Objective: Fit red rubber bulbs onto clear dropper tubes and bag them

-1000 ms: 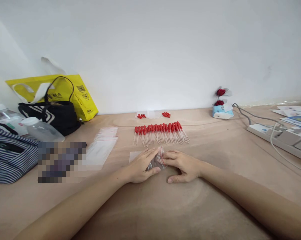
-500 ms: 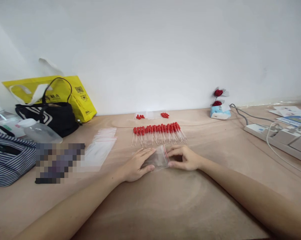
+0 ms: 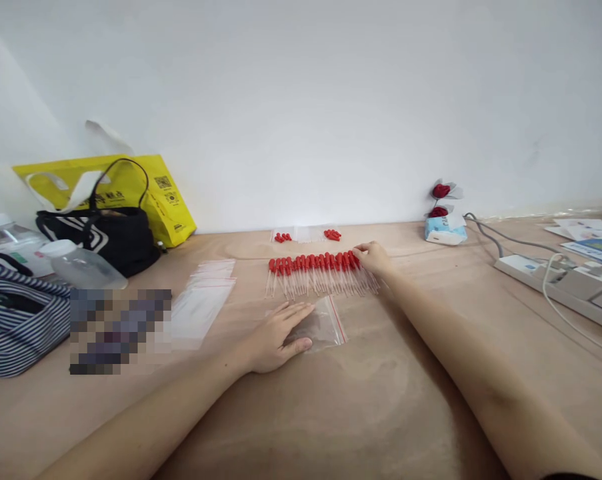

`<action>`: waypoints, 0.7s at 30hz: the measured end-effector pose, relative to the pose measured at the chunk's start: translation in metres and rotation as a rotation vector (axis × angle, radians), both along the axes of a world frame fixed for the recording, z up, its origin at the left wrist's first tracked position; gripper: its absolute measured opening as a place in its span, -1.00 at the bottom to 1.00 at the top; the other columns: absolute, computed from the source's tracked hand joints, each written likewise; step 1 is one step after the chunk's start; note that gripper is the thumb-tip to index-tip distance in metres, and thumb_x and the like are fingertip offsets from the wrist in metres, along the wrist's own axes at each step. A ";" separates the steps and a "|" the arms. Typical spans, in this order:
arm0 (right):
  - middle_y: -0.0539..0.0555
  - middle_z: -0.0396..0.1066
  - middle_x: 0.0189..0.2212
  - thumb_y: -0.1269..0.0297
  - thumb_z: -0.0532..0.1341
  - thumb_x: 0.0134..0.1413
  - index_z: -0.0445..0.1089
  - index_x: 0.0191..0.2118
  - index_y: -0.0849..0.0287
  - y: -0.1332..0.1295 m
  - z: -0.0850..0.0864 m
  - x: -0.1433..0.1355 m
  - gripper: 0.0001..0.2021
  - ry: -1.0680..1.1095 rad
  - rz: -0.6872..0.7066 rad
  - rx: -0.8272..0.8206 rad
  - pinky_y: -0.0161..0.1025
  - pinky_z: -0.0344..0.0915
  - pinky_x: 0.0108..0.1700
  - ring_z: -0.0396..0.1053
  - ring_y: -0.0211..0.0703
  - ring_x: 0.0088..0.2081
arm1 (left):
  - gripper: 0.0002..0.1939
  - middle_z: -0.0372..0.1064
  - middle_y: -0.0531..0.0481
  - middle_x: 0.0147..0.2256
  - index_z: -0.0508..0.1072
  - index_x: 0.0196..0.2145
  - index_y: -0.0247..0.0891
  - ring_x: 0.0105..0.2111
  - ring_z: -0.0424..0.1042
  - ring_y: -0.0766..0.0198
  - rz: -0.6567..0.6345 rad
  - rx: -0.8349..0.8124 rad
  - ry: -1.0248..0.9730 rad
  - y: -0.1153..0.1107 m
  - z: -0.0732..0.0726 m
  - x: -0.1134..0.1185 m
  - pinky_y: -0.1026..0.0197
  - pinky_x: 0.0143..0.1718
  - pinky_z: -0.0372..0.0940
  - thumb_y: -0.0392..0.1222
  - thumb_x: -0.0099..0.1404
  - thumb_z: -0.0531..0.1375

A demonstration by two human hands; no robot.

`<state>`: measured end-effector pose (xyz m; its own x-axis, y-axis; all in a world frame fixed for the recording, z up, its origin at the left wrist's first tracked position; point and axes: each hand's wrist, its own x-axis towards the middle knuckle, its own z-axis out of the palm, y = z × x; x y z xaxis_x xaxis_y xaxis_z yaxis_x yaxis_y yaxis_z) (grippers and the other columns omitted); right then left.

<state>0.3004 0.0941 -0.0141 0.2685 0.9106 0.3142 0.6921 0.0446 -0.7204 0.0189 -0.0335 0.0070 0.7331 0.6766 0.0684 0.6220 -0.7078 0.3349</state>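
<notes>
A clear zip bag [image 3: 323, 327] with a red seal line lies flat on the table. My left hand [image 3: 275, 340] rests on its left side, fingers stretched out and thumb apart. Beyond the bag, several droppers [image 3: 311, 263] with red bulbs and thin clear tubes form a row. At the row's right end, my right hand [image 3: 375, 259] has thumb and finger closed at the red bulb of a dropper. The hand partly covers that end.
More zip bags [image 3: 208, 300] are fanned out at left. Loose red bulbs [image 3: 333, 235] lie on a bag near the wall. A yellow bag [image 3: 173, 213], a black bag [image 3: 115, 240] and a bottle [image 3: 88, 263] stand left; a power strip [image 3: 541, 280] sits right.
My right hand has let go of the zip bag's sealed edge and moved away to the right end of the dropper row. My left hand has stayed on the bag.
</notes>
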 end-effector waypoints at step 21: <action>-0.08 0.24 -0.56 -0.03 0.07 -0.06 0.13 -0.31 0.11 -0.105 -0.011 -0.022 -0.68 0.762 0.164 0.227 -0.34 0.21 -0.52 0.22 -0.35 -0.59 | -0.44 0.01 -0.10 0.15 0.00 0.15 -0.25 0.14 -0.02 0.12 0.000 -0.022 0.006 -0.001 0.004 0.003 -0.05 0.15 -0.11 -0.03 0.25 0.00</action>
